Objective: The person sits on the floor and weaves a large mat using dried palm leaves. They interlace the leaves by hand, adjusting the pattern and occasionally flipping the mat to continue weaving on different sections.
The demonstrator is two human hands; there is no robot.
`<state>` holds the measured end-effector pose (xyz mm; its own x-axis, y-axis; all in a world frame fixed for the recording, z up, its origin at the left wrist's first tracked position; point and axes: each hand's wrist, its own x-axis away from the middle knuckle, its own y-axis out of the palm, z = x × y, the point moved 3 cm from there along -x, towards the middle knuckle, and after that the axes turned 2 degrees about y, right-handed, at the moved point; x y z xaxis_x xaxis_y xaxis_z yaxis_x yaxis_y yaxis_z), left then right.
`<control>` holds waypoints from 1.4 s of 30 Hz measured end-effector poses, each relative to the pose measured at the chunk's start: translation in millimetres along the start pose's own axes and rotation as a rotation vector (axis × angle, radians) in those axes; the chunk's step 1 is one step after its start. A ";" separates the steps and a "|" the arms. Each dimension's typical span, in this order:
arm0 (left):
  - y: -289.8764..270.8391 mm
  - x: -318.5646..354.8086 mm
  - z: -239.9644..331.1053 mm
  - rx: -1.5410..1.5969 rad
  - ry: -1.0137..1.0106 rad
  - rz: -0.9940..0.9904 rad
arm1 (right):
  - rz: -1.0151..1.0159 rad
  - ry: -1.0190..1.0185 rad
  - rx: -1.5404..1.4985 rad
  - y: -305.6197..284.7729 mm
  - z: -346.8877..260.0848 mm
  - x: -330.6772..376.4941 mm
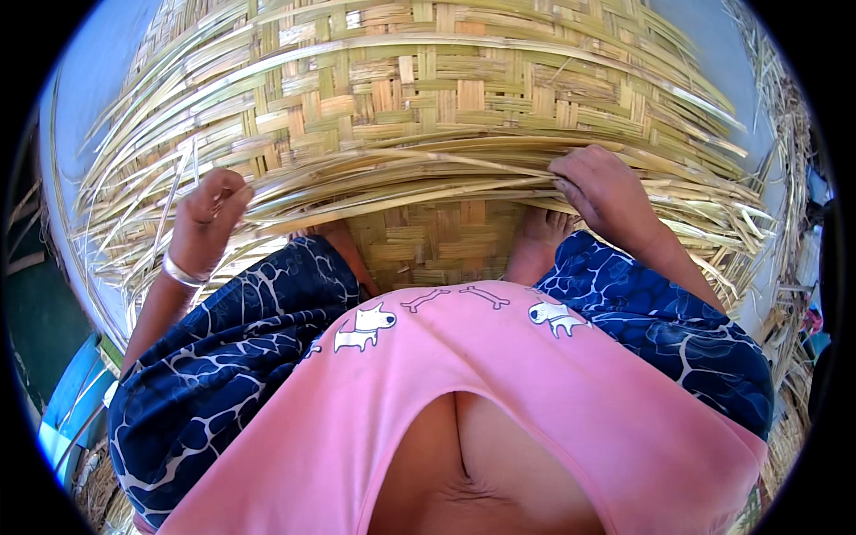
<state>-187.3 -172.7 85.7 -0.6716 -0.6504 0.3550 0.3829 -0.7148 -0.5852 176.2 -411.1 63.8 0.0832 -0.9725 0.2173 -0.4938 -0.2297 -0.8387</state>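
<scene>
A half-woven mat [437, 94] of flat, pale yellow-green strips that look like split bamboo spreads in front of me. Loose strips [401, 178] lie crosswise in a thick bundle along its near side. My right hand [606, 192] is closed at the right part of this bundle, its fingertips pinching a thin strip [464, 160] that slants away to the left. At the bundle's left part, my left hand [209, 218] is raised with its fingers curled together, slightly blurred. Whatever it may hold is too small to make out.
My feet [539, 241] rest on the woven part [437, 236] nearest me, between my knees. Strip ends stick out unevenly at both sides of the mat. A pile of dry strips [789, 169] lines the right edge, and a blue object [76, 392] stands at lower left.
</scene>
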 end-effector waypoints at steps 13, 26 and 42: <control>-62.3 -24.9 40.4 0.203 -0.155 -0.302 | -0.117 0.267 -0.261 -29.6 18.0 12.5; -75.4 -46.5 -2.6 -0.419 0.060 -0.083 | 0.251 0.110 -0.097 -77.1 4.4 19.9; -143.8 -60.0 -101.1 -0.492 0.040 0.057 | 0.301 0.300 0.228 -79.8 63.6 31.4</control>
<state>-266.2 -4.9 74.8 -0.6856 -0.6678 0.2898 0.0811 -0.4657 -0.8812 273.2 -425.7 105.8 -0.3046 -0.9509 0.0546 -0.2528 0.0255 -0.9672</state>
